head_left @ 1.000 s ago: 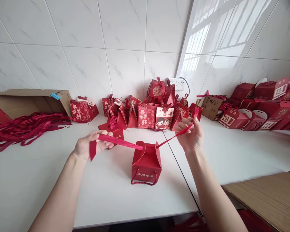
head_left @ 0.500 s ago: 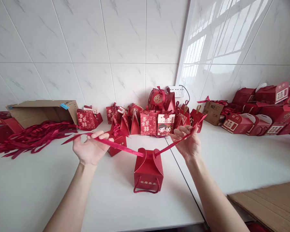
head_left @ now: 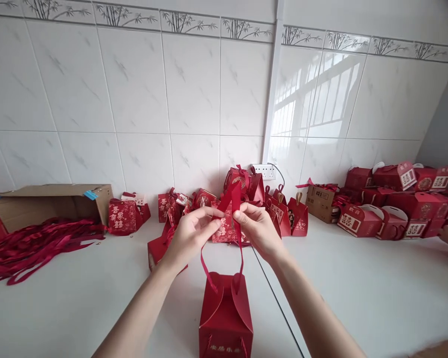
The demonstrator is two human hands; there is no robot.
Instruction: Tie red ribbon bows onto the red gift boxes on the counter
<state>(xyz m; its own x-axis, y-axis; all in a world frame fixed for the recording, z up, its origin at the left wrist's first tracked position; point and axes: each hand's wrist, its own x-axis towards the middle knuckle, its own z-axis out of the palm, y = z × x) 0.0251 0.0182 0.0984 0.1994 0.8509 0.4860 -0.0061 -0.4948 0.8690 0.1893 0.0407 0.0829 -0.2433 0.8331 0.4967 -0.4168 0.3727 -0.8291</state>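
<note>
My left hand [head_left: 193, 234] and right hand [head_left: 262, 232] each pinch a part of the red ribbon [head_left: 236, 196], close together above the little red box [head_left: 226, 318], which sits in the near middle of the table [head_left: 134, 313]. I think I hold the ribbon up high so its two sides come together over the round flaps. More ribbons [head_left: 41, 248] lie in a pile on the left, maybe so they're easy to reach.

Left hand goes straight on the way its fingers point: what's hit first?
Probably the red ribbon strand pinched by the right hand, then that hand itself; depth between them is unclear.
</note>
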